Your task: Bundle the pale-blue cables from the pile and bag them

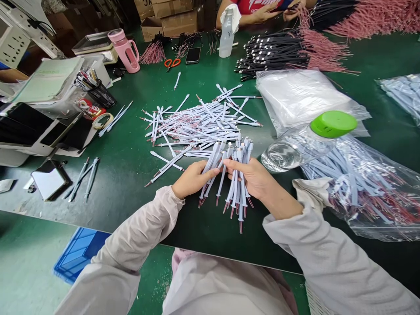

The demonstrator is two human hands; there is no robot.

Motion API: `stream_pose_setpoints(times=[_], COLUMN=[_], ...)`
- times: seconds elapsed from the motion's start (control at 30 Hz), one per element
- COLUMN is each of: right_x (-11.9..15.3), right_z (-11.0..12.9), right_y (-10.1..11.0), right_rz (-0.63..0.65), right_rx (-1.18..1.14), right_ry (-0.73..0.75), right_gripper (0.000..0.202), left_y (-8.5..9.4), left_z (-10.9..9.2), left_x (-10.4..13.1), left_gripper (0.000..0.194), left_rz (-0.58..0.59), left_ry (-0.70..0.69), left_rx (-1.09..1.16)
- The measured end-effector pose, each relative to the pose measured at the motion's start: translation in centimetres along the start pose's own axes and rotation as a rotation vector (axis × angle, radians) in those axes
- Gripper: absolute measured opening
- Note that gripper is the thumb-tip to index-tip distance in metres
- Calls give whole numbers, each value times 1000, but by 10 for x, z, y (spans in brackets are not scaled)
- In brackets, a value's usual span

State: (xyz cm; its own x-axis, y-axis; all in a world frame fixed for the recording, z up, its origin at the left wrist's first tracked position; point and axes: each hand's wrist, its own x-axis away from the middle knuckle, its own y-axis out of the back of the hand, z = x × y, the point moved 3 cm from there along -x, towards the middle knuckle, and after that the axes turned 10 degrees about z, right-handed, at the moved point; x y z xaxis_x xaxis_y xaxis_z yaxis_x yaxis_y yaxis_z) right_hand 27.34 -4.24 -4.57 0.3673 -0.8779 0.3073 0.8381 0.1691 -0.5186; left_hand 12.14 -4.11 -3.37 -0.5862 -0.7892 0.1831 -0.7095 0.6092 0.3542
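A smaller bundle of pale cables [211,164] is held in the closed fingers of the left hand [193,178], and a fuller bundle of pale cables [240,177] in those of the right hand [260,180], above the surface [127,188] near its near edge. White lettering is borne by a red shirt [254,6] beyond the far edge, too small to be read in full; large printed letters are partly seen on a carton [170,6]. Beyond the hands, a loose cable pile [200,124] is spread. Bare room is left between it and the tape roll [103,121]; on the right, space is taken up by a green-lidded jar [288,151] and a cable-filled bag [370,183].
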Motion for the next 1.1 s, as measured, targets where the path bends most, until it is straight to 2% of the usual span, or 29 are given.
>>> stream_pose_setpoints(times=[0.13, 0.37, 0.57, 0.87, 0.97, 1.1], right_x=[0, -1, -2, -3, -2, 1], right_z=[-1, 2, 3, 1, 3, 1], right_y=[1, 1, 4, 7, 1, -4], right_rz=[29, -8, 4, -28, 61, 180], right_rx=[16, 64, 25, -49, -73, -89], right_ry=[-11, -5, 55, 30, 41, -39], right_gripper=[28, 21, 21, 20, 23, 29], left_y=[2, 5, 3, -2, -5, -9], left_z=[5, 3, 6, 3, 2, 1], left_x=[0, 0, 0, -1, -1, -1], left_gripper=[31, 33, 27, 26, 28, 32], left_rz=[-34, -119, -105, -37, 19, 74], left_ry=[46, 38, 68, 58, 54, 38], left_rx=[-56, -42, 90, 291, 312, 324])
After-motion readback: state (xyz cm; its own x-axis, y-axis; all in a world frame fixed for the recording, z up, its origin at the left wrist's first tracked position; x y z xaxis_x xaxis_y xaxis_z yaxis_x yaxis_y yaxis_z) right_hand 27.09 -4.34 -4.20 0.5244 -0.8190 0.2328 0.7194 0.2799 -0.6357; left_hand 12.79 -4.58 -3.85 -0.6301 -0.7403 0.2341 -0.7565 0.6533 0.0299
